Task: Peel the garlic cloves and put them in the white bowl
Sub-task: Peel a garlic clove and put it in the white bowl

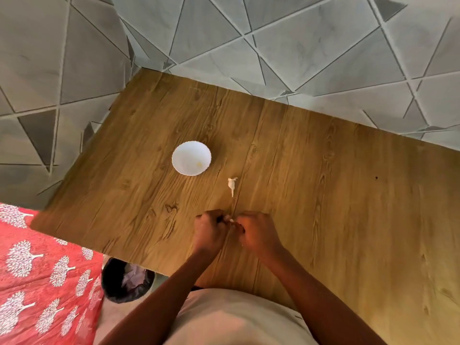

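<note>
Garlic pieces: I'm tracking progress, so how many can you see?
3: one small pale bit in the white bowl, one garlic piece lying on the table, one pinched between left hand and right hand. More may be hidden.

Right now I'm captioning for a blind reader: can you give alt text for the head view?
Two hands, left and right, pinch a small garlic clove between them over a wooden table. Beyond them lie a scrap of garlic skin and a white bowl.
</note>
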A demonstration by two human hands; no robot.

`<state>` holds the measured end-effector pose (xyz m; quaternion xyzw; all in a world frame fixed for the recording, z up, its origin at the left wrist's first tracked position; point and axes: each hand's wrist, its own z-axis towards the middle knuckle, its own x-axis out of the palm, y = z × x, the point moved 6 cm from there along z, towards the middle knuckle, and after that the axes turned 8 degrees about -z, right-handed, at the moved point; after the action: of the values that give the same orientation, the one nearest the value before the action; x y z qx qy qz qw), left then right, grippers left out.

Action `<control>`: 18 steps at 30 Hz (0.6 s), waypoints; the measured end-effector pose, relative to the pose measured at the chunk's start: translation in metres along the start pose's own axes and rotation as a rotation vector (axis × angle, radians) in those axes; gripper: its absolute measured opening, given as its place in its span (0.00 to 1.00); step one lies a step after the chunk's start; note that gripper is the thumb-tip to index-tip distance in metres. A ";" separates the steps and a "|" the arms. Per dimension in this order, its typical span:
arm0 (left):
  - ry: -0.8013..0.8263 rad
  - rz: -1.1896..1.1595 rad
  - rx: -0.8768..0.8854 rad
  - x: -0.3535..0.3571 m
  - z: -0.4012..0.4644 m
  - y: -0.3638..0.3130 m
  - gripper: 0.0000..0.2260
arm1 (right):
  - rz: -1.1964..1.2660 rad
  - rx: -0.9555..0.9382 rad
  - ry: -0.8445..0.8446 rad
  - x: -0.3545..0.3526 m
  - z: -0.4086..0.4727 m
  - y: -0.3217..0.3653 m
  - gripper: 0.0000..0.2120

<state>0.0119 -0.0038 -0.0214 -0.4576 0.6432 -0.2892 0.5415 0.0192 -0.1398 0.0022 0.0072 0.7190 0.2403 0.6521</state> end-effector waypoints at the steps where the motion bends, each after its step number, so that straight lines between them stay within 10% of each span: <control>1: -0.005 -0.002 -0.017 0.000 0.000 0.002 0.12 | -0.048 -0.047 -0.007 0.000 0.000 0.003 0.06; 4: -0.017 -0.058 -0.052 0.005 -0.002 0.007 0.10 | -0.086 -0.093 -0.028 -0.004 0.000 0.002 0.10; 11: -0.009 -0.191 -0.018 -0.002 0.005 0.004 0.14 | 0.620 0.468 0.109 0.017 0.009 -0.021 0.07; 18: -0.002 -0.104 0.000 -0.004 0.011 0.001 0.14 | -0.039 0.078 0.146 -0.002 0.016 0.001 0.03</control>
<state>0.0224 0.0018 -0.0234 -0.4909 0.6181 -0.3165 0.5261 0.0346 -0.1338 0.0037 0.0011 0.7733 0.1993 0.6018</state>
